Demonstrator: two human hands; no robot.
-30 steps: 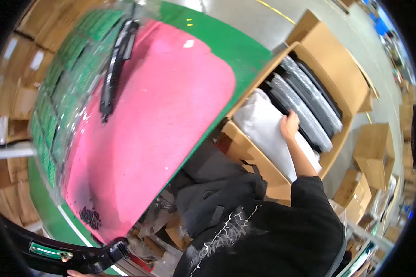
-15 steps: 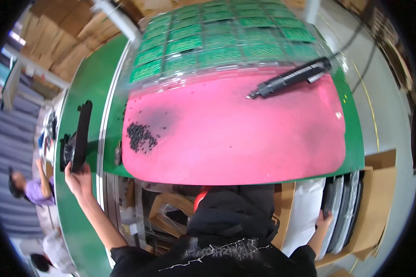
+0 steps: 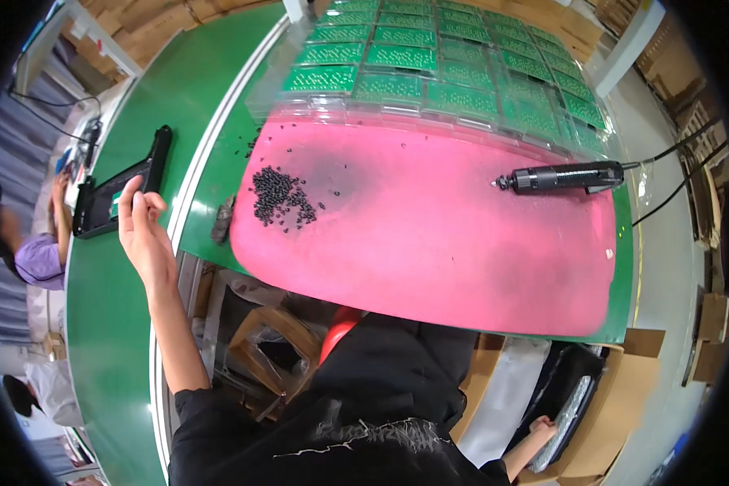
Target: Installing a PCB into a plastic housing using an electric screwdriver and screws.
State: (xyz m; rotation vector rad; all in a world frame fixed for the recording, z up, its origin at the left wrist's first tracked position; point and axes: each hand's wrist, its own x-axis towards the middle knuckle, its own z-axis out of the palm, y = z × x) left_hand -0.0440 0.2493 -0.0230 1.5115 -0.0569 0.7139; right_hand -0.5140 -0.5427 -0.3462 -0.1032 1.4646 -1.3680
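My left hand (image 3: 146,231) is raised over the green belt with its fingers apart and nothing in them. Just beyond it lies a black plastic housing (image 3: 162,158) with a long bar and a frame-like body, a small green piece showing inside. Down at the right, my right hand (image 3: 541,429) reaches into an open cardboard box (image 3: 611,413). Its fingers are closed at the edge of a black panel in clear plastic wrap (image 3: 571,413). Another dark panel (image 3: 555,377) leans beside it.
A pink mat (image 3: 413,235) bears a pile of small black screws (image 3: 275,194) and a black electric screwdriver (image 3: 567,176) with a cable. Behind are clear trays of green circuit boards (image 3: 401,57). A co-worker in a purple sleeve (image 3: 40,261) is at the left.
My left hand has let go of the black housing, which now lies on the green belt. In the box, the wrapped panels have shifted under my right hand. The whole view has turned somewhat.
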